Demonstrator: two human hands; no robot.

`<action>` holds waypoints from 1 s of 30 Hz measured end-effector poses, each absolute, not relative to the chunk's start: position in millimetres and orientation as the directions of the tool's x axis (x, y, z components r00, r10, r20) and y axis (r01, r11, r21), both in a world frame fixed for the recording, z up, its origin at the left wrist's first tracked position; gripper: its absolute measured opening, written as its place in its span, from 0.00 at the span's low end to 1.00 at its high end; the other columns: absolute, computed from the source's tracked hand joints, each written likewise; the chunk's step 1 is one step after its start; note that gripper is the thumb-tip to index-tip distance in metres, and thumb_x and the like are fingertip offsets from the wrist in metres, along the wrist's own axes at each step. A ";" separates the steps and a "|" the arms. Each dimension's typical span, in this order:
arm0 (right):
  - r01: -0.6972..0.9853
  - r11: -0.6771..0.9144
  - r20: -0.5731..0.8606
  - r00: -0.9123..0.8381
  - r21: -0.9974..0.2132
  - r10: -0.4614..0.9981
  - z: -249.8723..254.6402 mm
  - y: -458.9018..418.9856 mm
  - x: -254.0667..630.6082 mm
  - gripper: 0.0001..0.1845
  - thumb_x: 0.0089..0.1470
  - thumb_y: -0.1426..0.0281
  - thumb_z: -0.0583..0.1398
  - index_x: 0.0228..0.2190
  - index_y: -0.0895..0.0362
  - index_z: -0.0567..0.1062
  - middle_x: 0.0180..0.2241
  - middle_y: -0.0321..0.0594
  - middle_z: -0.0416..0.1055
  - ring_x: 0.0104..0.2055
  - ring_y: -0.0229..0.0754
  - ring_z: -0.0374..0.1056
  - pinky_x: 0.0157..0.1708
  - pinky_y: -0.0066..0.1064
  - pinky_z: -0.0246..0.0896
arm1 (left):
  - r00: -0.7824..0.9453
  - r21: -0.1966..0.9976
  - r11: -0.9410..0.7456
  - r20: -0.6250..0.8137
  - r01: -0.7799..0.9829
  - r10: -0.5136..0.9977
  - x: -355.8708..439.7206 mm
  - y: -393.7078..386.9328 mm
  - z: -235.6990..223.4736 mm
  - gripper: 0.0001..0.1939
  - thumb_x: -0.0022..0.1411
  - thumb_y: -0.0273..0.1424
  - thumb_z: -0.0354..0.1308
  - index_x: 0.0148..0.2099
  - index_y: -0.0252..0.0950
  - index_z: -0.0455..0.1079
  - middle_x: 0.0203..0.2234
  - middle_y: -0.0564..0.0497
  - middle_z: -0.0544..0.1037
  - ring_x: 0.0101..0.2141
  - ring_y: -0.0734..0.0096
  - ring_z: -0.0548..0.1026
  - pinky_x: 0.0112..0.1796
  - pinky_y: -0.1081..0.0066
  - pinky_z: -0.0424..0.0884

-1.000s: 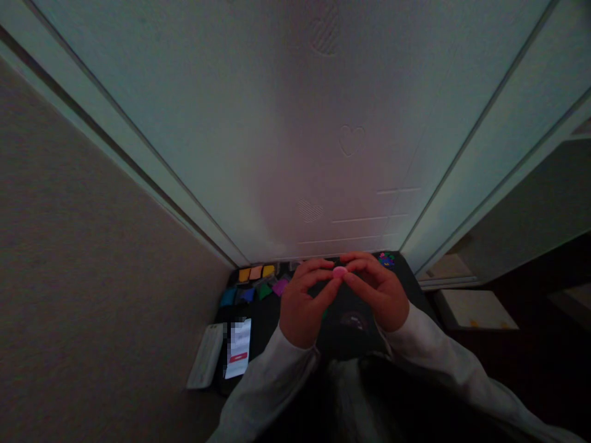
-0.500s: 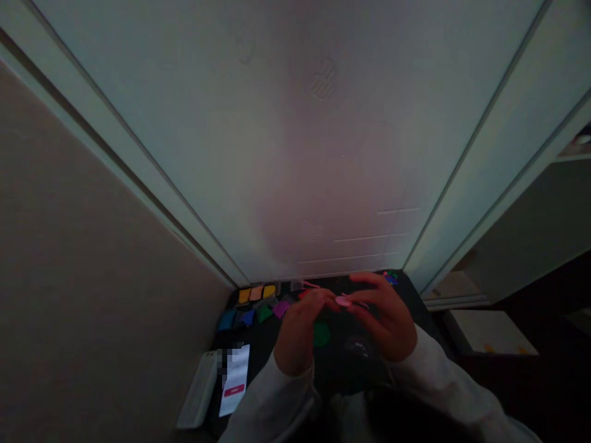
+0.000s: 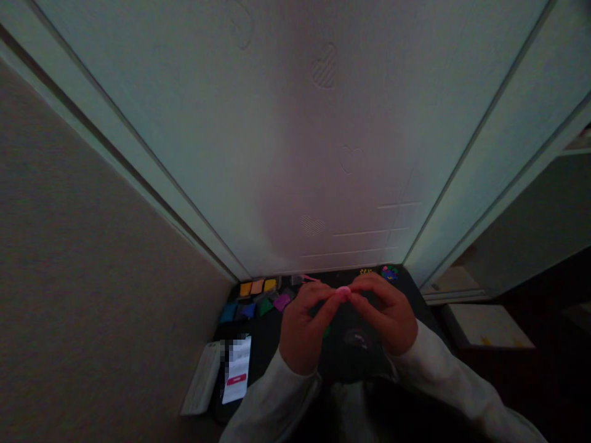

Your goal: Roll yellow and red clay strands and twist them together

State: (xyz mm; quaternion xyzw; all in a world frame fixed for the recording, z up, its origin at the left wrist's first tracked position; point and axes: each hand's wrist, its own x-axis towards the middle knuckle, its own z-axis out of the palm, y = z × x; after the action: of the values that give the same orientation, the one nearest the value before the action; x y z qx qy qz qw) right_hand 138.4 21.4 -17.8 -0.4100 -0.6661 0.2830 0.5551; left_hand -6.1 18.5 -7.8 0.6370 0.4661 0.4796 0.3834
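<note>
Between my two hands, over the dark table (image 3: 272, 344), is a small rounded pink piece of clay (image 3: 343, 291). My left hand (image 3: 302, 329) pinches its left side between thumb and fingers. From the other side, the thumb and index finger of my right hand (image 3: 388, 314) close on it too. Below the hands lies a clear, round, lid-like item (image 3: 357, 338). Mostly covered by my left hand is a green piece (image 3: 327, 332).
Coloured clay packs lie at the back left, among them an orange one (image 3: 245, 288), a green one (image 3: 265, 306) and a purple one (image 3: 281, 301). A lit phone (image 3: 237, 372) and a white case (image 3: 202, 378) are left. Small colourful pieces (image 3: 389, 272) sit back right, by the white panel (image 3: 286, 154).
My right-hand fingers have come in from a looser spread to pinch the pink clay. My left hand has turned, its thumb now showing, and covers most of the green piece.
</note>
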 end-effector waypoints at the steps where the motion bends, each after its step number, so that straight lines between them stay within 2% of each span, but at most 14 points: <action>1: 0.229 0.492 0.497 -0.039 -0.840 0.867 -17.6 21.0 137.9 0.05 0.45 0.69 0.57 0.28 0.54 0.71 0.28 0.38 0.67 0.32 0.38 0.64 0.33 0.32 0.60 | 0.101 0.933 -0.275 0.258 0.232 0.961 -5.7 17.9 -8.5 0.07 0.50 0.33 0.54 0.32 0.38 0.71 0.31 0.51 0.73 0.35 0.71 0.68 0.41 0.69 0.62; 7: 0.182 0.439 0.441 -0.028 -0.880 0.897 -18.4 17.9 136.3 0.06 0.46 0.68 0.56 0.28 0.55 0.72 0.28 0.38 0.69 0.31 0.38 0.64 0.32 0.31 0.60 | 0.089 0.923 -0.288 0.274 0.254 0.958 -5.4 16.1 -13.7 0.08 0.49 0.33 0.56 0.34 0.38 0.70 0.31 0.51 0.73 0.35 0.70 0.69 0.40 0.69 0.63; 12: 0.190 0.456 0.453 -0.060 -0.870 0.889 -19.5 18.5 137.7 0.07 0.45 0.68 0.57 0.29 0.54 0.73 0.29 0.38 0.69 0.33 0.38 0.64 0.34 0.32 0.60 | 0.097 0.916 -0.303 0.287 0.265 0.953 -5.4 15.8 -13.7 0.07 0.50 0.32 0.55 0.33 0.38 0.69 0.31 0.51 0.73 0.36 0.71 0.69 0.41 0.70 0.63; 19: 0.161 0.484 0.484 -0.045 -0.860 0.874 -19.0 18.7 136.0 0.03 0.45 0.71 0.58 0.26 0.53 0.72 0.27 0.36 0.68 0.32 0.37 0.64 0.33 0.31 0.59 | 0.091 0.906 -0.319 0.306 0.279 0.948 -5.7 15.4 -15.2 0.06 0.49 0.32 0.55 0.32 0.38 0.69 0.30 0.51 0.73 0.35 0.71 0.70 0.40 0.70 0.64; 24: 0.172 0.469 0.467 -0.053 -0.866 0.883 -20.3 19.4 135.9 0.05 0.45 0.70 0.58 0.29 0.53 0.72 0.29 0.37 0.68 0.33 0.38 0.64 0.34 0.32 0.59 | 0.101 0.903 -0.312 0.295 0.297 0.950 -5.6 15.3 -16.8 0.07 0.49 0.32 0.55 0.32 0.37 0.69 0.30 0.51 0.73 0.34 0.72 0.70 0.39 0.71 0.64; 30: 0.167 0.480 0.479 -0.050 -0.861 0.877 -20.7 20.3 135.3 0.03 0.45 0.70 0.57 0.25 0.55 0.71 0.27 0.36 0.67 0.31 0.37 0.63 0.33 0.31 0.59 | 0.128 0.895 -0.318 0.292 0.314 0.948 -5.9 16.3 -19.8 0.07 0.50 0.32 0.55 0.32 0.37 0.68 0.31 0.51 0.72 0.35 0.72 0.69 0.38 0.72 0.64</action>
State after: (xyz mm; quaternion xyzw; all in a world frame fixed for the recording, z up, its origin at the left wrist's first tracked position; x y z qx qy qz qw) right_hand 135.3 20.3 -20.7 -0.4002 -0.6521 0.3161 0.5610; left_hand -5.9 16.3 -19.8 0.6679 0.4723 0.4614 0.3434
